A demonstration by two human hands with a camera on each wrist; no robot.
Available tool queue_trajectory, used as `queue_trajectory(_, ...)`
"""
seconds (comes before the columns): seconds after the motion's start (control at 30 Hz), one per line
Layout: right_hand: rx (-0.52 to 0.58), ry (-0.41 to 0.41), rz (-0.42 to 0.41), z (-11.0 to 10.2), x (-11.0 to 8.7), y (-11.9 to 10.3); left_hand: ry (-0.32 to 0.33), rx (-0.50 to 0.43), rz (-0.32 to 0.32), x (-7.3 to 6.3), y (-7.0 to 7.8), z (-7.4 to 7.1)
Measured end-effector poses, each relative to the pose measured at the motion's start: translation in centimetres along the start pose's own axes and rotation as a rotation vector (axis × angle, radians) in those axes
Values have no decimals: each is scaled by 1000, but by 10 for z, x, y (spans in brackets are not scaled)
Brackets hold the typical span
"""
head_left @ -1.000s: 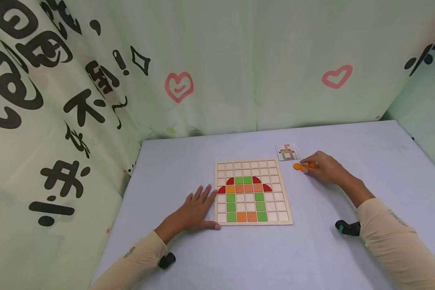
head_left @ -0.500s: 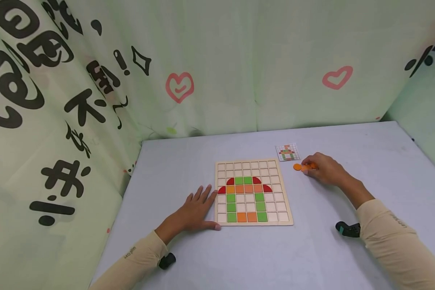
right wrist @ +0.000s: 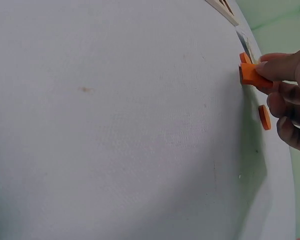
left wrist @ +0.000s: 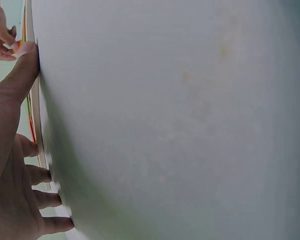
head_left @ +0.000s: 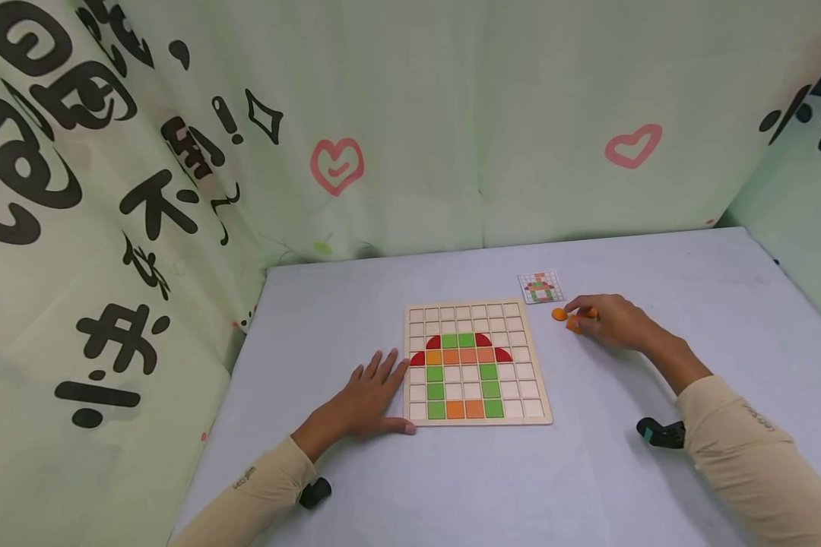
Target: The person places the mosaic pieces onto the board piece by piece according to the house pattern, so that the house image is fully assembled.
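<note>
My left hand (head_left: 362, 399) lies with fingers spread at the left edge of a wooden grid board (head_left: 527, 370), its thumb by the near corner. Green, orange and red pieces fill part of the grid in a symmetric pattern. Right of the board, my right hand (head_left: 616, 321) pinches an orange square block (right wrist: 254, 75) between thumb and fingers. Just beyond it lies an orange round disc (head_left: 559, 314). Another orange disc (right wrist: 264, 117) sits under the fingers in the right wrist view, mostly covered by the hand in the head view.
A small pattern card (head_left: 540, 287) lies behind the board's far right corner. The white-covered table (head_left: 479, 486) ends at a pale green curtain (head_left: 479, 152) at the back. Each wrist carries a black camera device (head_left: 660, 433).
The right hand has shifted slightly, and the orange square block now shows apart from the round disc, a little nearer the person. The left hand has stayed in place.
</note>
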State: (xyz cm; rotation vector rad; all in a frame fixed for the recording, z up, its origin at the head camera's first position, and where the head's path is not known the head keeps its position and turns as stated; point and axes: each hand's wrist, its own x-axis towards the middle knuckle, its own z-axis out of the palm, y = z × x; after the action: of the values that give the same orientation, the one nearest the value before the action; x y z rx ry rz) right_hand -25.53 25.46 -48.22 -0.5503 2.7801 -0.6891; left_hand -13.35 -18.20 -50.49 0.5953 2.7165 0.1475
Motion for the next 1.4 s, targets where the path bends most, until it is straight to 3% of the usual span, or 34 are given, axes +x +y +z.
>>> queue_trajectory(0.17,-6,-38,-25,3,0,-4,-2,-8,-4,-1,1,-1)
queue_trajectory(0.47,63,-14,-66,1,1,-10,-8,-7,-1,-2,2,-4)
queue_trajectory(0.9,182,-74,-27,0,7,-20,-5,-7,-2,-2,3,-3)
queue_trajectory(1.4,236,-73,-104,7,23,-41,-10,-5,-8,0,1,-1)
